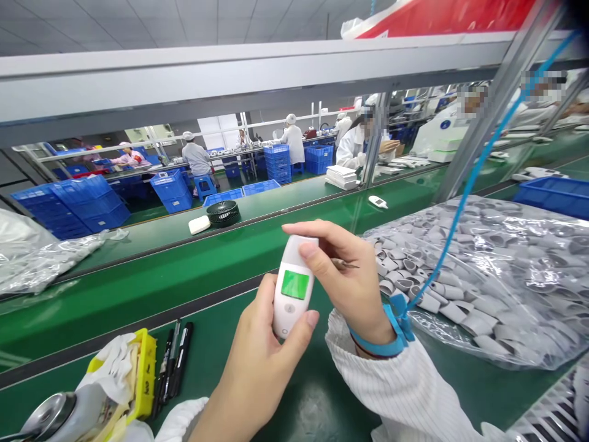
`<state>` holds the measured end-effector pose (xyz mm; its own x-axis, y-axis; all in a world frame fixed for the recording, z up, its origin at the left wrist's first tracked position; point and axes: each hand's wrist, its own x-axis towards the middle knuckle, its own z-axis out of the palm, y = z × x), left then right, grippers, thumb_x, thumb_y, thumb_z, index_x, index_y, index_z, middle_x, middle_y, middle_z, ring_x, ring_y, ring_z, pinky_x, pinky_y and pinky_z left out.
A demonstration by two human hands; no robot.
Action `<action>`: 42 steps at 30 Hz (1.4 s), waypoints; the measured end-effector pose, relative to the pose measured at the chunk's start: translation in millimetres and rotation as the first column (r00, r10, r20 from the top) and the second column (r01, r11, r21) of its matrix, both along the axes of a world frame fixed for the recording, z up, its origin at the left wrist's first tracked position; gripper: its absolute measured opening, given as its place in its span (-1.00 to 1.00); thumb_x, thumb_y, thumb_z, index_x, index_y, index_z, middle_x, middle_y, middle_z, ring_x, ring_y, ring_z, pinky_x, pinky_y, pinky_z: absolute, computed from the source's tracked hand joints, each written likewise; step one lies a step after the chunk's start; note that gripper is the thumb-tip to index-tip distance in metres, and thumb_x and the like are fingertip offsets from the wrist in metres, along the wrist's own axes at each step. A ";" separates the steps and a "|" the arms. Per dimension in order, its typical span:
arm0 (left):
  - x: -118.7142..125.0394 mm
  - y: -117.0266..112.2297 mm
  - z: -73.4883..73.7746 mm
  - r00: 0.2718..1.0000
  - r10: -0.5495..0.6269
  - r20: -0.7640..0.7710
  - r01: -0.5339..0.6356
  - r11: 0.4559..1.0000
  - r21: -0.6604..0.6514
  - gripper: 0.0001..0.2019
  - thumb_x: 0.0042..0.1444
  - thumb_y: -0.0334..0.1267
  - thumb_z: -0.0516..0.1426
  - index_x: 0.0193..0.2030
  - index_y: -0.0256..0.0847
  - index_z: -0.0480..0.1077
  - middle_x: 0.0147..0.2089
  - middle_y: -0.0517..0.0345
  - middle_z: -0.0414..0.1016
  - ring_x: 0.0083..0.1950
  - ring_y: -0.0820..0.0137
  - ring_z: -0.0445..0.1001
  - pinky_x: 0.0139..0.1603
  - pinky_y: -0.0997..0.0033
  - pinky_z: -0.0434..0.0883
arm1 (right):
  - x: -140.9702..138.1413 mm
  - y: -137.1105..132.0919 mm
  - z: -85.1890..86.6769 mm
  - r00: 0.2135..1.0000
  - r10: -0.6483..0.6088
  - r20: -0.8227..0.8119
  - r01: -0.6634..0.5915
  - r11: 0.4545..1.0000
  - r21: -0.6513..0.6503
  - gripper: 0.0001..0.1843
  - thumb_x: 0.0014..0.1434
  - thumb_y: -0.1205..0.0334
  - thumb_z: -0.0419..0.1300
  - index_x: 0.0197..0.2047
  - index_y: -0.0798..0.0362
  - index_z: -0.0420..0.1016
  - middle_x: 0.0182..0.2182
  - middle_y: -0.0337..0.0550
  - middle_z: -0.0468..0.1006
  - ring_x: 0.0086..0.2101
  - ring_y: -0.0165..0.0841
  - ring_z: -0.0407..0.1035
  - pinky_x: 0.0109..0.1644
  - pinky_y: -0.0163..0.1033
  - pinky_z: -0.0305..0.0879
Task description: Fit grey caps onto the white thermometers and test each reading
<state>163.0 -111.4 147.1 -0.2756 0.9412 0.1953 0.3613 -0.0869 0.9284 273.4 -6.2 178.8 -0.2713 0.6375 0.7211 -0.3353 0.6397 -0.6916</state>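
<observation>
A white handheld thermometer (289, 310) with a lit green screen is upright, slightly tilted, in front of me. My left hand (262, 350) is closed around its lower body, thumb along the right edge. The thumb and fingers of my right hand (345, 270) pinch its upper end, partly hiding the top. A thin, dark pointed piece shows by the right hand's curled fingers; its kind is unclear. Around my right wrist is a blue wrist strap (380, 337) with a blue coiled cord (464, 196) running up to the right.
At right lies a clear bag of grey-white plastic caps (478, 294). A yellow bin (146, 374) and black pens (177, 362) are at lower left. Across the green belt (138, 285) are a black round basket (223, 212) and another thermometer (378, 202). Co-workers sit beyond.
</observation>
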 end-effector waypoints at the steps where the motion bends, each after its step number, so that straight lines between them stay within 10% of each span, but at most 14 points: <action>1: 0.1 -0.4 0.0 1.000 0.014 -0.025 -0.014 1.000 -0.009 -0.66 0.23 0.12 0.21 -0.08 -0.07 0.39 -0.27 0.19 0.47 -0.35 0.38 0.35 -0.45 0.45 0.22 | -0.7 -0.6 0.0 1.000 0.012 -0.001 -0.012 1.000 0.004 -0.85 0.31 0.20 0.26 -0.12 -0.05 0.68 -0.37 -0.24 0.57 -0.52 -0.48 0.26 -0.53 -0.33 0.17; 29: 3.2 -7.7 5.7 0.997 0.051 -0.065 -0.050 0.999 0.012 -0.74 0.34 0.04 0.13 -0.18 -0.10 0.31 -0.36 0.28 0.32 -0.38 0.42 0.22 -0.40 0.43 0.21 | -5.6 0.8 -1.7 0.998 0.066 -0.014 -0.066 0.998 -0.007 -0.86 0.30 0.24 0.27 -0.11 -0.05 0.67 -0.36 -0.24 0.60 -0.49 -0.46 0.30 -0.51 -0.33 0.20; 35: 0.6 -9.8 11.6 0.913 -0.268 0.307 0.283 0.959 -0.004 -0.73 0.46 0.00 -0.01 0.19 0.04 0.27 -0.17 0.25 0.44 -0.28 0.47 0.35 -0.23 0.48 0.35 | -4.5 3.9 -2.9 0.992 0.129 -0.018 -0.130 0.987 -0.099 -0.83 0.33 0.11 0.26 -0.11 -0.07 0.68 -0.49 -0.27 0.48 -0.58 -0.48 0.23 -0.60 -0.33 0.12; 42: -3.7 -12.5 16.1 0.842 -0.342 0.417 0.379 0.925 -0.008 -0.79 0.45 -0.04 0.04 0.04 -0.07 0.35 -0.26 0.26 0.39 -0.35 0.55 0.27 -0.31 0.55 0.27 | 0.4 37.3 -6.3 0.959 0.212 -0.190 -0.242 0.957 -0.156 -0.54 0.38 -0.24 0.08 0.03 -0.13 0.60 -0.29 -0.19 0.63 -0.51 -0.43 0.35 -0.54 -0.31 0.25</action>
